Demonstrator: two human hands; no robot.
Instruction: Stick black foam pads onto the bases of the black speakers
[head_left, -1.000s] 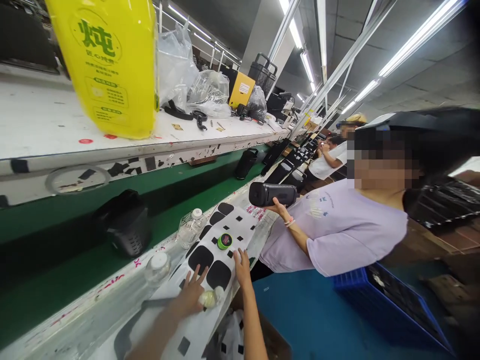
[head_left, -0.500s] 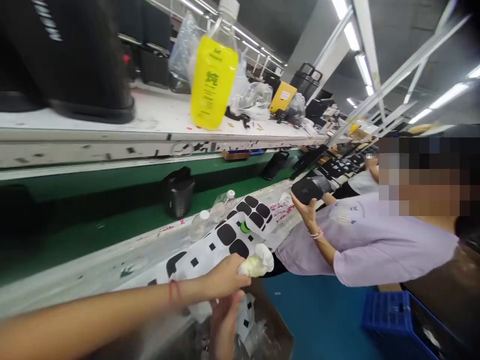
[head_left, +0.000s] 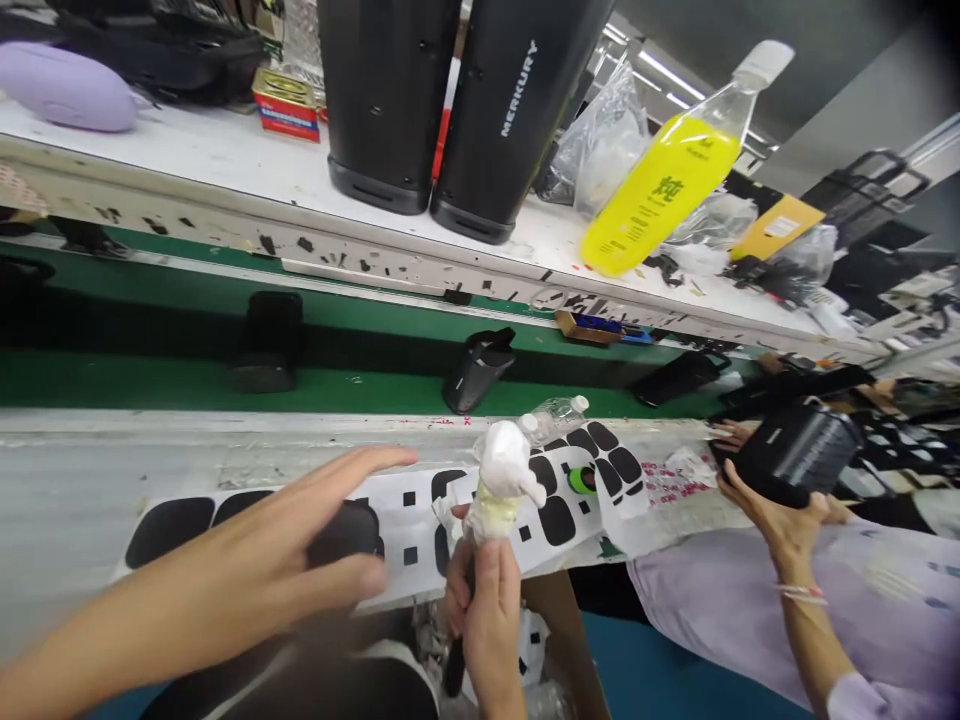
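Observation:
My right hand (head_left: pixel 487 600) is closed round the lower part of a white and pale yellow cloth-wrapped bundle (head_left: pixel 504 470), held upright at the lower middle. My left hand (head_left: pixel 300 550) is at the left with fingers apart and nothing in it, over the bench. Beneath both hands lies a white sheet (head_left: pixel 394 515) with black rounded pads and small black squares. A green and black roll (head_left: pixel 582 480) rests on it. Clear bottles (head_left: pixel 559 415) lie just behind the bundle.
A green conveyor (head_left: pixel 360 385) carries black speakers (head_left: pixel 480 370). Above it, a shelf (head_left: pixel 225 165) holds tall black speakers and a yellow-labelled bottle (head_left: pixel 664 190). At right, a person (head_left: pixel 862 600) holds a black speaker (head_left: pixel 806 450). An open carton (head_left: pixel 574 640) stands below.
The view has swung left. My left hand has come away from the bundle and opened; my right hand now holds it upright. The other person's speaker has turned.

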